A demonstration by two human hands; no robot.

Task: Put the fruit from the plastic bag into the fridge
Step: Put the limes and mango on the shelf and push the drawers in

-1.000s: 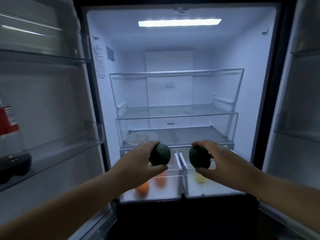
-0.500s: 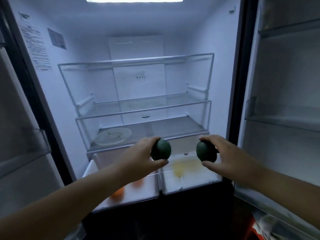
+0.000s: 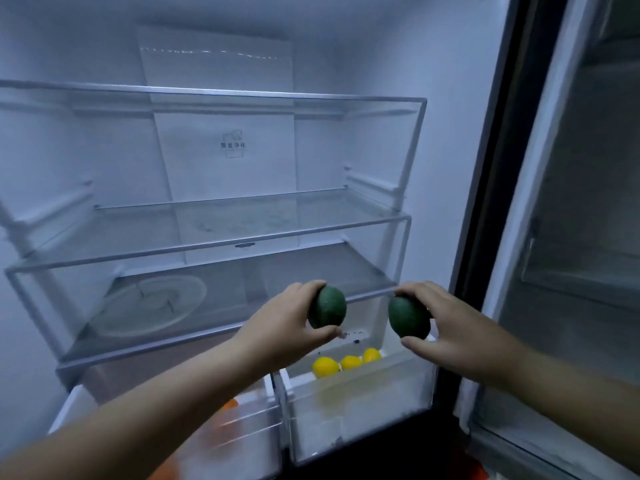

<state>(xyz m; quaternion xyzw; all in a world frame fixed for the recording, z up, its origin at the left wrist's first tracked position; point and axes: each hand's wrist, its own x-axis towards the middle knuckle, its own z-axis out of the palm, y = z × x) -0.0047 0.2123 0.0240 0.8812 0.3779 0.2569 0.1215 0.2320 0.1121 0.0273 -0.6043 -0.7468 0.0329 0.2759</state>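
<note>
My left hand (image 3: pixel 287 327) grips a dark green round fruit (image 3: pixel 328 307) between fingers and thumb. My right hand (image 3: pixel 453 330) grips a second dark green fruit (image 3: pixel 408 317). Both are held in front of the open fridge, above the pulled-out right crisper drawer (image 3: pixel 360 424). Three yellow lemons (image 3: pixel 346 363) lie at the back of that drawer. An orange fruit (image 3: pixel 230 404) shows in the left crisper drawer (image 3: pixel 242 441), mostly hidden by my left forearm.
Glass shelves (image 3: pixel 221 242) span the fridge above the drawers; a round clear plate (image 3: pixel 149 306) lies on the lowest shelf at left. The open right door with its bins (image 3: pixel 581 265) stands close on the right.
The view has moved closer to the fridge and down to the right. Both hands still hold their green fruits, now over the right drawer, where the lemons have come into sight.
</note>
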